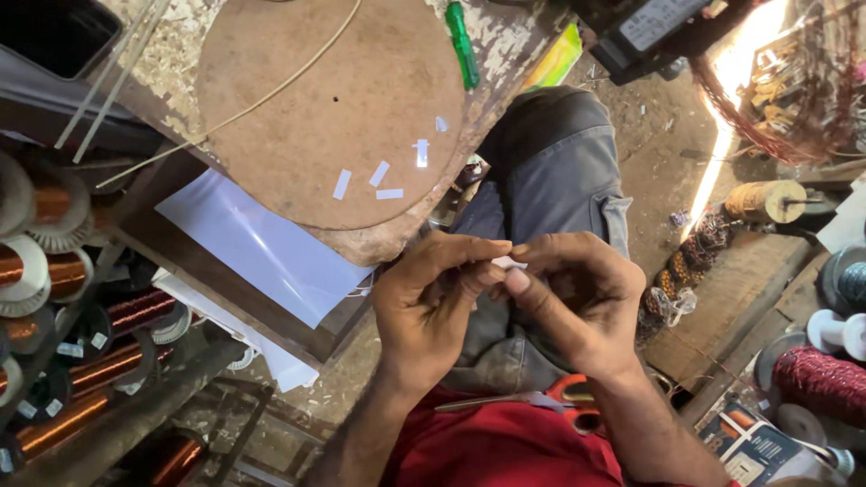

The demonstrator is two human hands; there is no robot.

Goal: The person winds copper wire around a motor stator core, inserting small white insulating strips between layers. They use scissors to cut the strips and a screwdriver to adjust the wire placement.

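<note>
Cluttered workshop floor lies below. Fingertips of the left hand and right hand pinch a small white strip, mostly hidden between them, just below the round wooden board; scissors lie on the lap.

A matt, worn round wooden board carries small white paper strips. Beneath it lies a glossy white plastic sheet. Spools of shiny copper wire sit at left. The screwdriver has a green plastic handle. Grey cloth trousers look coarse.
</note>
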